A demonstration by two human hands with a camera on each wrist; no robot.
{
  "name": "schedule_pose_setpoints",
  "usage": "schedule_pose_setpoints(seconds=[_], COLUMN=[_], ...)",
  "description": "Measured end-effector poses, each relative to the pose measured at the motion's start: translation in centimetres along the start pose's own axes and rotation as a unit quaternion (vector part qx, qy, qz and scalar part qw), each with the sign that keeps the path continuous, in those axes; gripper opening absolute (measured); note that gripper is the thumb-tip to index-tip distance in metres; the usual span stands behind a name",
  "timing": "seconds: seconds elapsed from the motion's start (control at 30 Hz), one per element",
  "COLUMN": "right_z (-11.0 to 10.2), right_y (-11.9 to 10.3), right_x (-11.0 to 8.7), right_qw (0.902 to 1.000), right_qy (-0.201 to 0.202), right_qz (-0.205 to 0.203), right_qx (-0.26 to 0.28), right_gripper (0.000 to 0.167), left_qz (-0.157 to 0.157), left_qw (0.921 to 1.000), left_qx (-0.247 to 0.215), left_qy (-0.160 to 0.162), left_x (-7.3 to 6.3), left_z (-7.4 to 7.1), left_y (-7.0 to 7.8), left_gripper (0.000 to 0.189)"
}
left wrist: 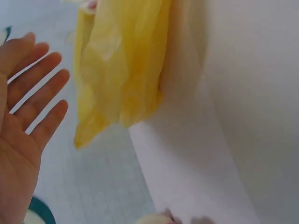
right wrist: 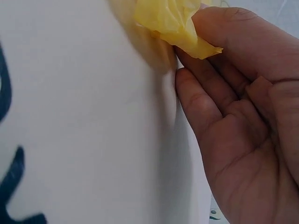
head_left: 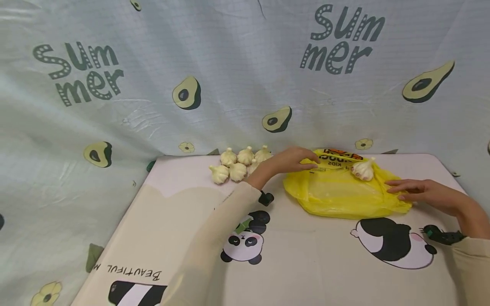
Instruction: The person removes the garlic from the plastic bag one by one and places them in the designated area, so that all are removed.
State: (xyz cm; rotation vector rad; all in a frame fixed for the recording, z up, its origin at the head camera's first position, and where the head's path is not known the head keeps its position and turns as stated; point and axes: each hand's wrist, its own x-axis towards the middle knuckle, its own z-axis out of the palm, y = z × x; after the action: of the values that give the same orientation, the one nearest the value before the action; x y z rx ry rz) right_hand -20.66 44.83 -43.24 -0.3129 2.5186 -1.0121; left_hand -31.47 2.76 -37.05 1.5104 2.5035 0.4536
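Observation:
A yellow plastic bag (head_left: pixel 340 197) with printing near its far edge lies on the table, a garlic bulb (head_left: pixel 362 170) resting on its far right part. My left hand (head_left: pixel 292 160) is over the bag's far left corner. In the left wrist view the left hand (left wrist: pixel 32 93) has its fingers spread, with a gap between them and the bag. My right hand (head_left: pixel 432 193) touches the bag's right edge with extended fingers. The right wrist view shows a bag corner (right wrist: pixel 175 28) against the thumb and fingers of the right hand (right wrist: pixel 238 112); the fingertips are partly hidden.
Several garlic bulbs (head_left: pixel 237 171) sit together at the back of the table, partly hidden by my left forearm. A pale cover with panda prints (head_left: pixel 243 244) lies on the table (head_left: pixel 306 263). A curtain (head_left: pixel 229 63) with avocado prints hangs behind it.

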Motion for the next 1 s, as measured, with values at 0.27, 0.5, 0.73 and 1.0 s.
schedule_pose_setpoints(seconds=[0.27, 0.5, 0.73, 1.0], right_z=[0.1, 0.4, 0.5, 0.5], right_y=[0.1, -0.2, 0.3, 0.2], right_x=[0.0, 0.1, -0.1, 0.2], right_qw=[0.9996, 0.9998, 0.9996, 0.9995], right_qy=[-0.003, -0.004, 0.002, 0.005], right_qz=[0.009, 0.009, 0.006, 0.000], right_qx=[0.026, 0.016, 0.029, 0.031], right_gripper=[0.043, 0.044, 0.042, 0.042], left_qz=[-0.012, -0.045, -0.018, -0.029], left_qw=[0.9994, 0.9956, 0.9933, 0.9853], left_qx=[-0.024, -0.082, -0.111, -0.148], left_qy=[0.021, 0.005, -0.028, -0.081], left_x=[4.5, 7.6, 10.6, 12.1], left_z=[1.0, 1.5, 1.7, 2.6], left_y=[1.7, 2.0, 2.9, 4.6], left_gripper=[0.042, 0.052, 0.060, 0.075])
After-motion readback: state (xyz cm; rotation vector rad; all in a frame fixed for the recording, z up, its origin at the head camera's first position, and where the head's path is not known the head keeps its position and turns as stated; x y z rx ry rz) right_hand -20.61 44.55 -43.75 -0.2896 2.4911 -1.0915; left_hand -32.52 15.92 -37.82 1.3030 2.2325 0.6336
